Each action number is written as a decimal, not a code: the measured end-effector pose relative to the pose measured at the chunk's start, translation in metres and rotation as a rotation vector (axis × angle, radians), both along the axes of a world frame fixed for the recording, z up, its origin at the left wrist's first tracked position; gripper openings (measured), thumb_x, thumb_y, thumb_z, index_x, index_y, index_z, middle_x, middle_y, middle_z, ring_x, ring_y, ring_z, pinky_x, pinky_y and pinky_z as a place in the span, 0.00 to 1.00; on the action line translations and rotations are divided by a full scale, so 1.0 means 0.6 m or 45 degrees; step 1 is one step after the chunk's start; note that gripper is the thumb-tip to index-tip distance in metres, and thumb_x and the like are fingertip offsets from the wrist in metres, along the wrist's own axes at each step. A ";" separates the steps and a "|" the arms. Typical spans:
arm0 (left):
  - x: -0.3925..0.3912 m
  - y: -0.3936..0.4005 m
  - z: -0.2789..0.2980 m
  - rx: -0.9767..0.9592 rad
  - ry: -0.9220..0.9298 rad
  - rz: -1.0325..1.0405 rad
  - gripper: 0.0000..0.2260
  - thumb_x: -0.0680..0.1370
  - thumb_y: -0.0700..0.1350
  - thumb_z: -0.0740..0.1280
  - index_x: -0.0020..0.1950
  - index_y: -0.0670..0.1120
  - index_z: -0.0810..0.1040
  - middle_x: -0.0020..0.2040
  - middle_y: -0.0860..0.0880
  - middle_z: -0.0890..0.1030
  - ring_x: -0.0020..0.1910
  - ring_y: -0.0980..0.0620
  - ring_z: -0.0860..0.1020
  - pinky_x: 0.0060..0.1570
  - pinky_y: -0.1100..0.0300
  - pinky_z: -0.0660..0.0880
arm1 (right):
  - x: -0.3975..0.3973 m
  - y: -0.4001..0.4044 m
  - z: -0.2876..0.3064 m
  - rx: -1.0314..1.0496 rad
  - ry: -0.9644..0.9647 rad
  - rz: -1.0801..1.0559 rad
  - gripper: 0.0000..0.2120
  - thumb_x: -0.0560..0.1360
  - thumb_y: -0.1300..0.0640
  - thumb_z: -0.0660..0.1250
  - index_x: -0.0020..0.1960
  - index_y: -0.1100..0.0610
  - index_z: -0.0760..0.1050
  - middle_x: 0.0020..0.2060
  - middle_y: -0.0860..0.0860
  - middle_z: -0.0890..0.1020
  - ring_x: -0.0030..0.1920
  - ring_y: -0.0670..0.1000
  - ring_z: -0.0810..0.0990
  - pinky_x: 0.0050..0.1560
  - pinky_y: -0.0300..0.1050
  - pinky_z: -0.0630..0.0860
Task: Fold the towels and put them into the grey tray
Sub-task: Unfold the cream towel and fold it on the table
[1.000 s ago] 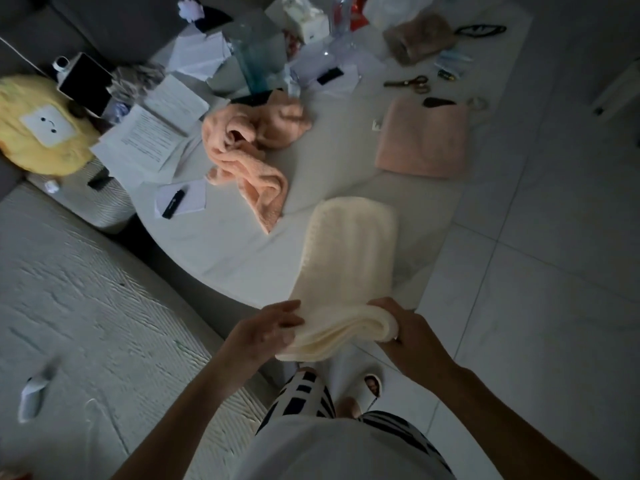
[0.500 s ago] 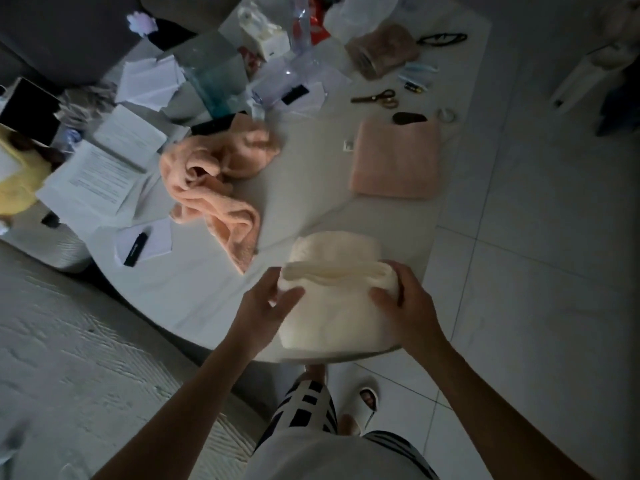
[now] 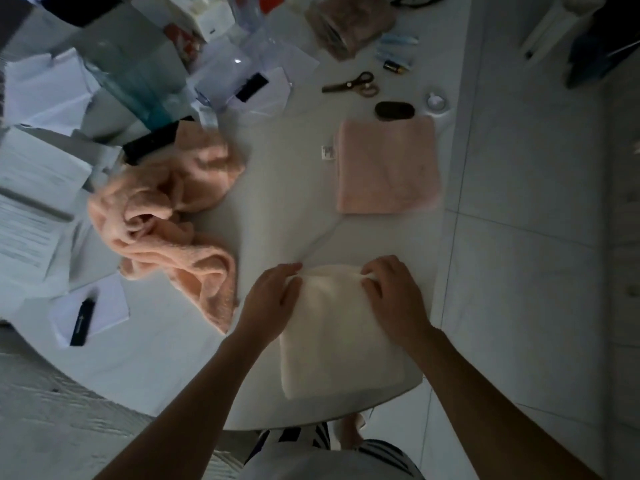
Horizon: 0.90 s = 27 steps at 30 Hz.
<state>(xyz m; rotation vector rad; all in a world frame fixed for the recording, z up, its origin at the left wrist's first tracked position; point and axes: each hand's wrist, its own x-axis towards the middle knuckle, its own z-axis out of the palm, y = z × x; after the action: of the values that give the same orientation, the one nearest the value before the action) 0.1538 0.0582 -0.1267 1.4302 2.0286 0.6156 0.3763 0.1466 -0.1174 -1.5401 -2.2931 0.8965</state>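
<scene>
A cream towel, folded into a square, lies flat on the white table near its front edge. My left hand holds the towel's far left corner, thumb on top. At the far right corner my right hand pinches the cloth with curled fingers. A folded pink towel lies farther back on the right. A crumpled peach towel sits to the left. I cannot make out a grey tray.
Papers and a black pen cover the table's left side. A translucent teal container, scissors and small items crowd the back. Tiled floor lies past the table's right edge.
Both hands lifted the near end of the long cream towel and folded it forward over the far half. It now lies as a flat square, and the camera has moved closer.
</scene>
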 end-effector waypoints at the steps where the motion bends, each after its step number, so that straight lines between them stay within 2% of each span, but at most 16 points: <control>1: -0.005 0.003 0.001 -0.018 -0.025 0.006 0.12 0.82 0.50 0.61 0.62 0.49 0.78 0.58 0.50 0.83 0.56 0.49 0.80 0.53 0.62 0.70 | 0.001 0.000 0.001 0.037 -0.005 0.019 0.04 0.78 0.58 0.64 0.52 0.54 0.75 0.54 0.50 0.77 0.52 0.51 0.75 0.53 0.48 0.76; 3: -0.013 0.010 -0.003 -0.077 -0.032 -0.010 0.08 0.82 0.51 0.60 0.56 0.51 0.76 0.48 0.50 0.83 0.48 0.47 0.81 0.43 0.60 0.69 | 0.002 0.001 0.002 -0.067 -0.021 -0.013 0.06 0.79 0.57 0.62 0.55 0.55 0.75 0.59 0.50 0.77 0.58 0.51 0.75 0.58 0.45 0.73; 5: -0.016 0.026 -0.009 -0.166 0.008 -0.078 0.04 0.82 0.49 0.61 0.51 0.50 0.73 0.43 0.49 0.79 0.44 0.45 0.78 0.41 0.58 0.65 | -0.003 0.003 0.003 -0.262 -0.110 -0.070 0.09 0.81 0.54 0.58 0.59 0.54 0.72 0.58 0.51 0.78 0.57 0.51 0.76 0.56 0.47 0.74; 8: -0.016 0.053 -0.011 -0.220 -0.037 -0.138 0.02 0.80 0.47 0.62 0.48 0.51 0.71 0.43 0.50 0.78 0.43 0.46 0.77 0.40 0.57 0.66 | -0.018 0.015 0.010 -0.321 -0.204 -0.106 0.07 0.80 0.54 0.56 0.55 0.53 0.70 0.49 0.52 0.78 0.49 0.53 0.77 0.49 0.49 0.75; 12: -0.024 0.066 -0.015 -0.120 -0.154 -0.131 0.02 0.79 0.44 0.63 0.47 0.51 0.72 0.41 0.50 0.79 0.39 0.49 0.77 0.39 0.56 0.72 | -0.023 0.019 0.018 -0.266 -0.190 -0.086 0.05 0.80 0.53 0.57 0.54 0.51 0.69 0.46 0.50 0.77 0.47 0.52 0.76 0.48 0.50 0.74; 15: -0.028 0.060 -0.018 -0.113 -0.129 -0.195 0.03 0.79 0.45 0.65 0.49 0.48 0.78 0.43 0.50 0.80 0.43 0.49 0.76 0.47 0.53 0.73 | -0.020 0.009 0.017 -0.260 -0.222 -0.110 0.10 0.80 0.54 0.59 0.60 0.53 0.71 0.53 0.52 0.78 0.53 0.54 0.76 0.54 0.52 0.74; 18: -0.022 0.045 -0.012 -0.156 -0.175 -0.274 0.13 0.77 0.55 0.65 0.52 0.48 0.81 0.49 0.50 0.81 0.50 0.50 0.76 0.54 0.55 0.71 | -0.025 -0.005 0.022 -0.123 -0.193 -0.218 0.18 0.78 0.54 0.63 0.67 0.56 0.69 0.63 0.54 0.74 0.60 0.55 0.74 0.59 0.50 0.74; 20: -0.018 0.039 -0.007 -0.180 -0.171 -0.308 0.13 0.76 0.57 0.65 0.50 0.49 0.81 0.47 0.50 0.82 0.49 0.50 0.78 0.51 0.55 0.72 | -0.032 -0.016 0.030 -0.099 -0.152 -0.188 0.22 0.77 0.52 0.64 0.69 0.53 0.67 0.66 0.52 0.72 0.62 0.54 0.73 0.59 0.49 0.74; 23: -0.020 0.033 0.000 -0.115 -0.184 -0.243 0.12 0.78 0.56 0.63 0.45 0.48 0.77 0.37 0.50 0.81 0.39 0.50 0.79 0.41 0.55 0.72 | -0.038 -0.031 0.030 -0.264 -0.176 -0.084 0.27 0.76 0.47 0.66 0.72 0.51 0.64 0.70 0.50 0.68 0.65 0.52 0.70 0.61 0.49 0.73; 25: -0.021 0.034 0.007 -0.042 -0.154 -0.225 0.11 0.78 0.55 0.62 0.43 0.49 0.76 0.32 0.53 0.79 0.34 0.53 0.77 0.36 0.58 0.69 | -0.039 -0.030 0.028 -0.270 -0.196 -0.058 0.22 0.76 0.48 0.66 0.68 0.51 0.68 0.65 0.49 0.71 0.62 0.52 0.72 0.58 0.47 0.73; 27: -0.023 0.032 0.009 -0.036 -0.131 -0.223 0.11 0.78 0.56 0.63 0.43 0.51 0.76 0.31 0.57 0.76 0.33 0.55 0.76 0.35 0.60 0.67 | -0.039 -0.026 0.027 -0.175 -0.175 -0.061 0.13 0.76 0.51 0.66 0.60 0.52 0.74 0.57 0.49 0.75 0.56 0.52 0.74 0.54 0.48 0.74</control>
<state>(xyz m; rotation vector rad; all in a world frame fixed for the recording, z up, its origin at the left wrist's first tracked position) 0.1399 0.0776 -0.1213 1.5086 1.8036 0.5707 0.3531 0.1311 -0.1013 -1.7574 -2.3184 0.9832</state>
